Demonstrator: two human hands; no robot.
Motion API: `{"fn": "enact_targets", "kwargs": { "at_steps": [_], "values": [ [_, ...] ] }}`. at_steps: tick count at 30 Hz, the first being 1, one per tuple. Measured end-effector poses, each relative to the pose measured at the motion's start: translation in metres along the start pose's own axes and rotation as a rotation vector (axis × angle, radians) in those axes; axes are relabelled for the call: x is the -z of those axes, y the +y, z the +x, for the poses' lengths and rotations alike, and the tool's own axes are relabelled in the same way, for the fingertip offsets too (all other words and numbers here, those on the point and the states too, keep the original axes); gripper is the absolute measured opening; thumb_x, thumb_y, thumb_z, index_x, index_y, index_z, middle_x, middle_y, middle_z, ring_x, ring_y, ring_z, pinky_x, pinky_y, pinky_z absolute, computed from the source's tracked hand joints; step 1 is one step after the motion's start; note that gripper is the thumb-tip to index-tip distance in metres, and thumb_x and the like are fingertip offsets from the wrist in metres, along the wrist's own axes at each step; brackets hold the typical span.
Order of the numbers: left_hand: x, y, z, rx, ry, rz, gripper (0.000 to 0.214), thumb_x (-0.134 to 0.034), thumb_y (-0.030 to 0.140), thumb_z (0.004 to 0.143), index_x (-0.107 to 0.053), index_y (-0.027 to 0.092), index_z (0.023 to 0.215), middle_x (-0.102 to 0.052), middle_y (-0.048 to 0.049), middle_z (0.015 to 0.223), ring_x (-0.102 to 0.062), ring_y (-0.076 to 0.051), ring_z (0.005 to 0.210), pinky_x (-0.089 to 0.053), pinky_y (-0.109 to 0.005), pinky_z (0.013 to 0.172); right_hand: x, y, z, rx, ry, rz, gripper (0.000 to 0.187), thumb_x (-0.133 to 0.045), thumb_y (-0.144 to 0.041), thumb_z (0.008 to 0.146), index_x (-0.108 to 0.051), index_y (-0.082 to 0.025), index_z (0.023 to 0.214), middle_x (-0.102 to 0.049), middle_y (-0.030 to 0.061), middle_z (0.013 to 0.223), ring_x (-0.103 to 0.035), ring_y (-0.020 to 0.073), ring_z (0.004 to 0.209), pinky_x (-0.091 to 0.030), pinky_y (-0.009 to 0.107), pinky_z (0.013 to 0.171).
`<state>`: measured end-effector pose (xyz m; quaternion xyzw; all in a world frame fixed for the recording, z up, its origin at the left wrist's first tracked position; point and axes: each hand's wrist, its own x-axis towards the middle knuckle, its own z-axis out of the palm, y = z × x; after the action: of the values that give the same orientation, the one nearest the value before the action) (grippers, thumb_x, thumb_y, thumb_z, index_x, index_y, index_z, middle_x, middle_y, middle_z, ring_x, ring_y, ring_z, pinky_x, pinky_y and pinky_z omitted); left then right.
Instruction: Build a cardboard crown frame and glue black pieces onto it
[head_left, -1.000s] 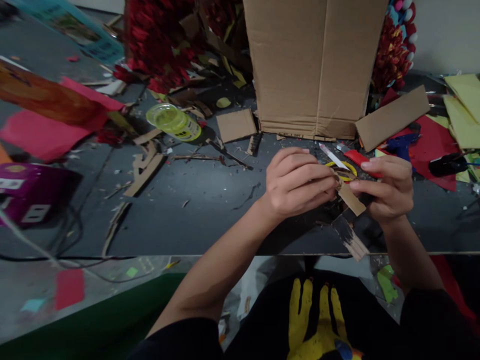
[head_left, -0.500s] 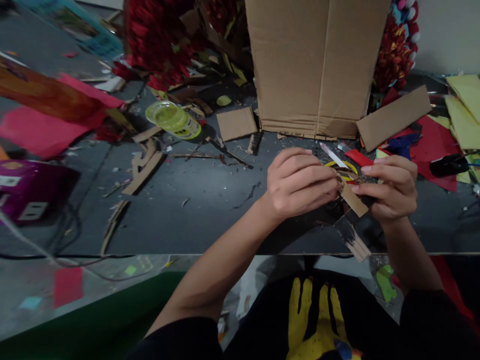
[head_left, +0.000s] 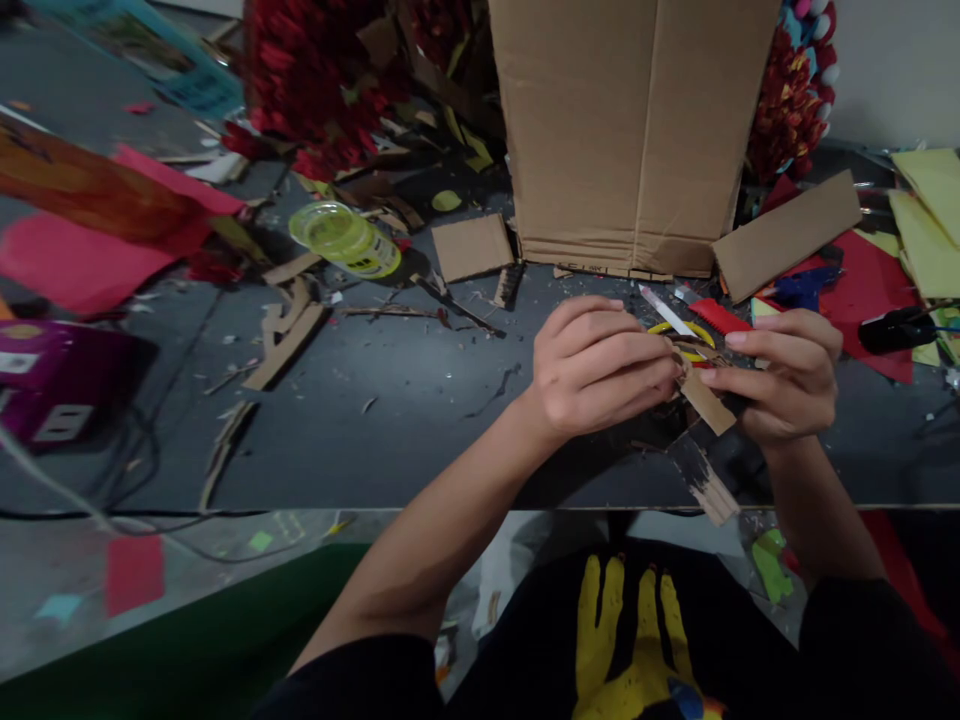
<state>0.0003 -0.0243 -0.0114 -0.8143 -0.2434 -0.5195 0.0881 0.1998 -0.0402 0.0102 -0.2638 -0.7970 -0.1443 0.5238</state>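
Note:
My left hand [head_left: 604, 365] is closed, its fingertips pinching the upper end of a small cardboard strip [head_left: 709, 405] that slants down to the right. My right hand [head_left: 791, 375] is curled just right of the strip, its fingertips close to it. Whatever those fingers hold, if anything, is too small or hidden to make out. Behind and between the hands lie yellow-handled scissors [head_left: 701, 332], a red cutter [head_left: 720, 316] and a white pointed stick [head_left: 666, 310]. Below the strip, a torn cardboard piece [head_left: 716, 497] juts over the table's front edge.
A tall cardboard panel [head_left: 637, 130] stands at the back. Left of it are a yellow-green jar [head_left: 345, 240] and cardboard scraps [head_left: 289, 345]. A purple box [head_left: 71, 375] with cables sits far left. A blue glue gun [head_left: 806, 285] and red paper [head_left: 874, 290] lie right.
My right hand has shifted very slightly to the right. My left hand and the cardboard strip have stayed nearly where they were.

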Motion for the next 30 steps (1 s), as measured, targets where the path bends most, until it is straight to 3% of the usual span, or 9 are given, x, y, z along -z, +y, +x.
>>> {"fn": "enact_targets", "kwargs": {
  "at_steps": [5, 9, 14, 17, 23, 26, 30],
  "values": [
    [0.001, 0.001, 0.001, 0.031, -0.014, -0.033, 0.012, -0.068, 0.037, 0.076, -0.064, 0.026, 0.075, -0.065, 0.0038, 0.069, -0.059, -0.012, 0.07, -0.051, -0.034, 0.077, 0.002, -0.002, 0.0, 0.036, -0.187, -0.035, 0.017, -0.061, -0.026, 0.085, -0.065, -0.036, 0.097, -0.065, -0.0044, 0.103, -0.059, 0.0138, 0.096, -0.054, 0.029, 0.082],
    [0.0, 0.001, 0.0, 0.054, -0.052, 0.014, 0.017, -0.067, 0.041, 0.076, -0.063, 0.025, 0.072, -0.065, 0.003, 0.067, -0.058, -0.012, 0.068, -0.051, -0.035, 0.076, 0.005, -0.002, 0.003, 0.075, -0.128, -0.023, 0.013, -0.059, -0.023, 0.087, -0.067, -0.032, 0.091, -0.067, -0.0033, 0.09, -0.059, 0.0123, 0.089, -0.052, 0.028, 0.079],
    [0.001, 0.003, 0.006, -0.069, 0.101, -0.014, 0.01, -0.069, 0.03, 0.076, -0.062, 0.024, 0.079, -0.067, 0.0046, 0.073, -0.06, -0.01, 0.074, -0.051, -0.031, 0.078, 0.005, 0.001, 0.001, 0.111, -0.075, 0.029, 0.018, -0.054, -0.019, 0.088, -0.065, -0.028, 0.077, -0.067, -0.0053, 0.092, -0.059, 0.0116, 0.089, -0.052, 0.027, 0.076],
    [0.003, 0.005, 0.01, -0.104, 0.155, -0.002, 0.011, -0.069, 0.028, 0.076, -0.06, 0.022, 0.079, -0.068, 0.0049, 0.075, -0.06, -0.009, 0.075, -0.051, -0.028, 0.078, 0.002, 0.0, -0.001, 0.091, -0.074, 0.044, 0.013, -0.058, -0.019, 0.086, -0.064, -0.029, 0.082, -0.066, -0.0074, 0.098, -0.059, 0.0112, 0.092, -0.052, 0.026, 0.078],
    [0.002, 0.002, 0.002, -0.01, 0.012, 0.04, 0.014, -0.064, 0.037, 0.08, -0.063, 0.024, 0.079, -0.066, 0.0034, 0.072, -0.061, -0.011, 0.073, -0.053, -0.033, 0.077, 0.002, -0.005, -0.001, 0.047, -0.185, 0.017, 0.013, -0.059, -0.02, 0.085, -0.063, -0.03, 0.092, -0.064, -0.0067, 0.103, -0.057, 0.0118, 0.098, -0.05, 0.029, 0.085],
    [0.0, 0.0, 0.0, -0.002, 0.036, -0.051, 0.011, -0.066, 0.034, 0.079, -0.063, 0.024, 0.081, -0.067, 0.0036, 0.077, -0.062, -0.012, 0.076, -0.052, -0.035, 0.079, 0.002, -0.004, 0.0, 0.046, -0.252, 0.064, 0.009, -0.055, -0.022, 0.088, -0.06, -0.028, 0.092, -0.064, -0.0041, 0.105, -0.056, 0.0133, 0.103, -0.05, 0.031, 0.087],
    [0.001, 0.0, 0.006, -0.093, 0.096, -0.067, 0.008, -0.067, 0.027, 0.078, -0.062, 0.024, 0.082, -0.068, 0.0047, 0.083, -0.061, -0.01, 0.079, -0.052, -0.032, 0.08, 0.0, 0.0, -0.003, 0.039, -0.311, 0.089, 0.009, -0.049, -0.026, 0.09, -0.056, -0.029, 0.094, -0.062, -0.0034, 0.107, -0.055, 0.0154, 0.107, -0.049, 0.035, 0.087]
  ]
}}
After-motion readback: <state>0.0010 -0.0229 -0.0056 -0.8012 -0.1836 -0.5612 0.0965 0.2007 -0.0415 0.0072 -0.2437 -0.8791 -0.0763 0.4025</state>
